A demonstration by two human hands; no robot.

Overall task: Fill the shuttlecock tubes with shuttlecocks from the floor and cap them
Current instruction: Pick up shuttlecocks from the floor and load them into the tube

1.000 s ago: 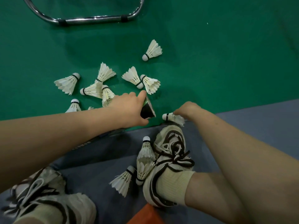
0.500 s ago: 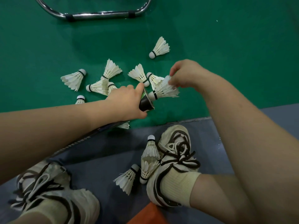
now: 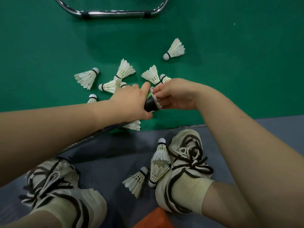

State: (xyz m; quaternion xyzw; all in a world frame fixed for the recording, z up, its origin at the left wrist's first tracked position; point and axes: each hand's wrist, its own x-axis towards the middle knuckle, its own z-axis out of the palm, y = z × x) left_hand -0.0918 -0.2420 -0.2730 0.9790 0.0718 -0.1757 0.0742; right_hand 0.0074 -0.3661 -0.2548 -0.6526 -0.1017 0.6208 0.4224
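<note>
One shuttlecock [image 3: 155, 96] at the mouth of a black tube [image 3: 150, 105], centre frame.
My left hand [image 3: 131, 101] grips the tube; my right hand [image 3: 177, 94] pinches the shuttlecock's feathers.

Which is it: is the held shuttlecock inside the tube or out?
Partly in: the shuttlecock pokes from the tube mouth, feathers pinched by the right hand.

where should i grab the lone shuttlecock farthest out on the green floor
Probably pinch the feather skirt lightly, coming from its far right side. The lone shuttlecock lies on its side, cork nearest you at lower left, feathers fanned away, so holding the wide end leaves the cork free to enter the tube first.
</note>
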